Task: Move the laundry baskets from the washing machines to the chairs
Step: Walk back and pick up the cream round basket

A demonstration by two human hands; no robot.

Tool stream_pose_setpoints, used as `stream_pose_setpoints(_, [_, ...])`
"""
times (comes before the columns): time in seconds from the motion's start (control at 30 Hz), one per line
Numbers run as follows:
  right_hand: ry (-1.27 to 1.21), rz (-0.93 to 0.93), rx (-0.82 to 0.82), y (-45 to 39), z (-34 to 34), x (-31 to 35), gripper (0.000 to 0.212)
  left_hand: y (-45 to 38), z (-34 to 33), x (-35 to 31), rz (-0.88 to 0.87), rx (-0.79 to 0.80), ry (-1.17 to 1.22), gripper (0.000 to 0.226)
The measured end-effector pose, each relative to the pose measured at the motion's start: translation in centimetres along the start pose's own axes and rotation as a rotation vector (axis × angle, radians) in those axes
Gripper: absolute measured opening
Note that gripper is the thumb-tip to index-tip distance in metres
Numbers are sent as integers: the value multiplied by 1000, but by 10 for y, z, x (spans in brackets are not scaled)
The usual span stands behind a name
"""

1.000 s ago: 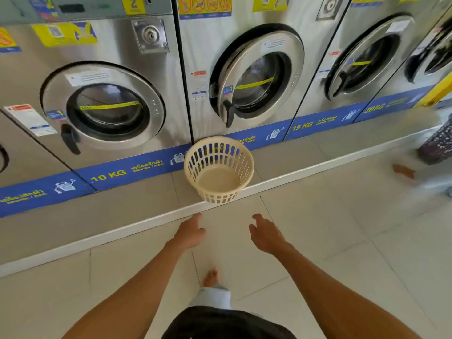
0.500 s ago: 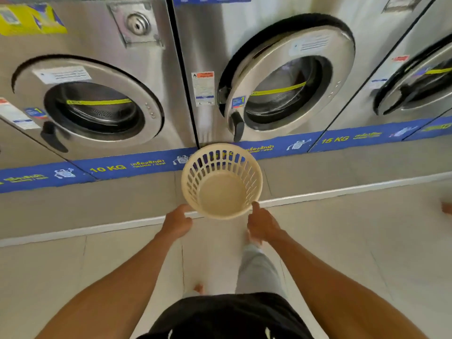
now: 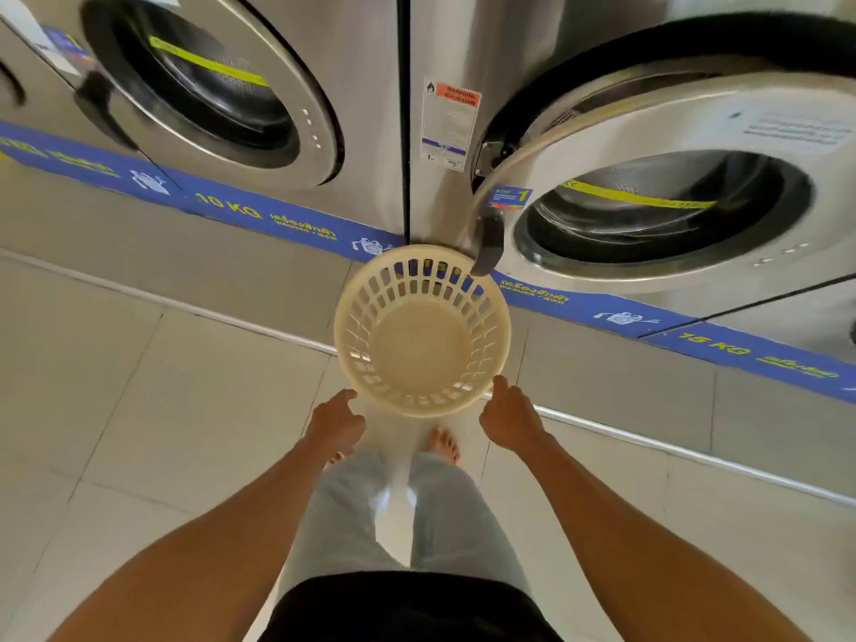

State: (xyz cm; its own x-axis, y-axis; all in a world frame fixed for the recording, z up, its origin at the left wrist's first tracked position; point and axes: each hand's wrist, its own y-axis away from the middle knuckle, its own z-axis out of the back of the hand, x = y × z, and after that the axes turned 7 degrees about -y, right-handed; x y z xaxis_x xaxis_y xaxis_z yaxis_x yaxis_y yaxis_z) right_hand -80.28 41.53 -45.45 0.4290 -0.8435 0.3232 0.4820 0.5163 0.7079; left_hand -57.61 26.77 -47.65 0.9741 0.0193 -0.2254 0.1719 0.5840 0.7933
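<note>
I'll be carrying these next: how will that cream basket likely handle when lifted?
The cream basket is empty with slotted plastic walls, so it is probably light. The walls may flex a little under a squeeze. The left hand and right hand sit at opposite sides of the near rim, which suits a steady two-handed lift.

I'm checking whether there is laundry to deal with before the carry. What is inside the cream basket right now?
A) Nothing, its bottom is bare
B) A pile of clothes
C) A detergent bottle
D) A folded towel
A: the cream basket shows a bare, smooth bottom through its open top, with nothing lying in it, while the left hand and right hand sit at its near rim.
</note>
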Motion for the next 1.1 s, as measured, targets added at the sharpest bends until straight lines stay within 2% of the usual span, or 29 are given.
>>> stream_pose_setpoints(0.23, [11, 41, -73, -71, -3, -19, 47, -49, -27, -8, 93, -87, 195, 67])
stream_pose_setpoints(0.37, [43, 30, -124, -130, -24, -34, 48, -98, -55, -1, 107, -101, 183, 70])
stream_pose_setpoints(0.47, [1, -54, -165, -172, -38, -43, 48, -135, -73, 2, 141, -112, 139, 74])
stream_pose_setpoints(0.53, [-44, -124, -202, -194, -44, -48, 57, -156, -81, 2, 138, -119, 134, 78])
stream_pose_setpoints(0.67, [-157, -80, -207, -226, -47, -57, 72, -188, -85, 4, 121, -87, 270, 94])
stream_pose_setpoints(0.87, [-243, -48, -338, -204, -38, -48, 60, -170, -54, 6, 117, -156, 309, 96])
stream_pose_setpoints(1.1, [-230, -121, -126, -100, -11, 0, 82, -52, 3, 47, 143, -195, 281, 91])
